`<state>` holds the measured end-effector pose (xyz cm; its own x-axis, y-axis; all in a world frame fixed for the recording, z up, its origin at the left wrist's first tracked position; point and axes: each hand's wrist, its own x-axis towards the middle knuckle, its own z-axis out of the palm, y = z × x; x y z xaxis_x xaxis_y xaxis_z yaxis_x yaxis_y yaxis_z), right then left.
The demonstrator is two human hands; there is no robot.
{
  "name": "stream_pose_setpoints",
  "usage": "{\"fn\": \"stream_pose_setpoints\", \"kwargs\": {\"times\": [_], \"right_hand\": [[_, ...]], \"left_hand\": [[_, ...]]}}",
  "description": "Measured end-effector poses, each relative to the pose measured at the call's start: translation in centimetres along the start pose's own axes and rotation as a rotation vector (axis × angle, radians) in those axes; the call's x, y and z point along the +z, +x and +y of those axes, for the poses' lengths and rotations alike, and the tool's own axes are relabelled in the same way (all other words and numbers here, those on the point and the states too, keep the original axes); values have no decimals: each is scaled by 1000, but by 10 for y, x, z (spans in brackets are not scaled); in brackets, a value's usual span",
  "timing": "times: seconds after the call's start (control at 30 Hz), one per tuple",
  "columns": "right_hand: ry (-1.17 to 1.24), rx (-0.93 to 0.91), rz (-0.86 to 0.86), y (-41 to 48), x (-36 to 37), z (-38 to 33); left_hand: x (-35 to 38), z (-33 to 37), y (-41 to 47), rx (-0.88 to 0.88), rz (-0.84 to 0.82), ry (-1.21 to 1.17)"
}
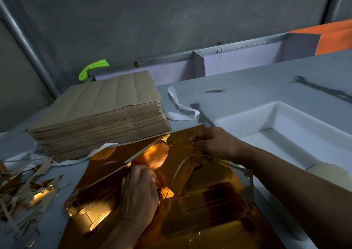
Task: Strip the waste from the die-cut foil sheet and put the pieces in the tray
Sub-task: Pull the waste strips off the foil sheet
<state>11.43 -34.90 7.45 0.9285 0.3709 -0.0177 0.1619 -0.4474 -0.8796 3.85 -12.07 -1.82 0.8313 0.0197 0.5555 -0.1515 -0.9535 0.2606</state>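
Observation:
A shiny gold die-cut foil sheet (209,207) lies on the grey table in front of me. My left hand (140,189) grips a lifted gold piece near the sheet's middle, fingers curled over its edge. My right hand (213,143) pinches a thin strip of waste (190,160) at the sheet's far edge; the strip loops away from the sheet. A white tray (285,132) sits to the right, just beyond my right forearm.
A thick stack of brown-backed sheets (99,119) stands at the left, next to the foil sheet. Scrap strips (24,189) are piled at the far left. White tape strips (181,108) lie behind the sheet. A grey wall rises behind the table.

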Motion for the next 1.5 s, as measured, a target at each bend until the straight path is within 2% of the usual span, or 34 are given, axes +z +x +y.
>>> {"fn": "stream_pose_setpoints", "kwargs": {"times": [0.17, 0.4, 0.57, 0.67, 0.9, 1.1, 1.2, 1.3, 1.37, 1.5], "right_hand": [[29, -2, 7, 1, -3, 2], [49, -34, 1, 1, -3, 2], [57, -60, -65, -1, -2, 2], [50, -62, -83, -2, -2, 2], [21, -61, -164, -2, -4, 2], [-38, -59, -223, -4, -3, 0], [-20, -61, -261, -3, -5, 2], [-28, -32, -298, -1, -5, 4], [-50, -12, -314, 0, -4, 5], [-55, 11, -289, 2, -3, 7]], "left_hand": [[0, 0, 0, -79, -39, 12], [1, -1, 1, 7, 34, 0], [1, -8, 4, -119, -165, -65], [-3, -7, 10, -110, -217, -87], [-25, 25, 48, -149, -234, -373], [-22, 48, 72, -260, -571, -637], [-20, 53, 76, -394, -646, -851], [-25, 52, 75, -455, -627, -911], [-27, 50, 74, -435, -594, -943], [-29, 55, 70, -442, -394, -993]]}}
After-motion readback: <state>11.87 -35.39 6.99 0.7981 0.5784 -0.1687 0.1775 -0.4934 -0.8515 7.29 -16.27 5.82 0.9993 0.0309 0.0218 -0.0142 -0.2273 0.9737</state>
